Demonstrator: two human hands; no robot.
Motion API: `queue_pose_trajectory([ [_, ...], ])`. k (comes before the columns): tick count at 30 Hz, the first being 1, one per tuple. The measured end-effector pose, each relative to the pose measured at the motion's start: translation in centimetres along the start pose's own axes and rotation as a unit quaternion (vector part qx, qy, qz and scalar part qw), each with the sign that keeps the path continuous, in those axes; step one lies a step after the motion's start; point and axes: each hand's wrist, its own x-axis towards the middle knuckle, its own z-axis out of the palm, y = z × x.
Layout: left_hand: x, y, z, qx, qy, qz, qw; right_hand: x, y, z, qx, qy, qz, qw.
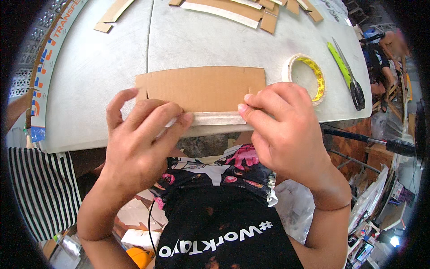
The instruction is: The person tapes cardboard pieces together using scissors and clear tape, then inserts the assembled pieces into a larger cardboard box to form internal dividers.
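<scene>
- Our flat, rectangular brown cardboard panel (201, 87) lies on the pale grey tabletop (89, 80), just in front of us, its long side along the table's near edge.
- A narrow, whitish paper-like tape strip (215, 118) runs along the panel's near long side, between our hands.
- Our left hand (139, 130) has thumb and forefinger closed together on the left part of the strip; an outer finger lifts clear.
- Our right hand (289, 130) pinches at the strip's right end, thumb and forefinger nearly meeting; its other fingers curl in.
- To do this well, we should hold the strip evenly taut and parallel to the cardboard edge, so no wrinkle sets in.
- We would do best to press from one end to the other with steady thumb pressure, without bending the panel.
- The short dark slit near our left fingers could be a weak spot; we had better press gently there.
- The round whitish tape roll with a yellow inner ring (319, 76) and the black-handled scissors (357, 96) lie to our right, clear of the panel.
</scene>
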Motion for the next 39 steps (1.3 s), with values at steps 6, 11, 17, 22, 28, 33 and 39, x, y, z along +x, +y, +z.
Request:
queue_pose_trajectory([
  [6, -1.4, -1.5, -0.5, -0.048, 0.027, -0.065, 0.996, 0.3, 0.2, -0.5, 0.039, -0.033, 0.013, 0.999],
  [11, -1.1, -0.7, -0.5, -0.042, 0.02, -0.077, 0.996, 0.7, 0.0, -0.7, 0.051, -0.028, 0.018, 0.998],
  [17, 0.0, 0.5, 1.2, -0.09, 0.051, -0.03, 0.994, 1.4, -0.4, -0.9, 0.008, -0.058, 0.001, 0.998],
  [22, 1.2, 2.3, 2.0, -0.122, 0.043, -0.059, 0.99, 2.0, -0.6, 0.4, 0.056, -0.01, -0.014, 0.998],
  [28, -0.4, 1.5, 0.5, -0.03, 0.034, -0.113, 0.993, 1.4, -0.1, 0.6, 0.081, -0.015, -0.013, 0.997],
  [33, -2.3, 0.4, -1.1, 0.034, 0.013, -0.14, 0.989, 1.4, -0.1, 0.6, 0.063, -0.004, -0.026, 0.998],
  [39, 0.3, 2.6, 0.7, -0.03, 0.045, -0.077, 0.996, 2.0, -1.0, 1.0, 0.024, 0.009, -0.027, 0.999],
])
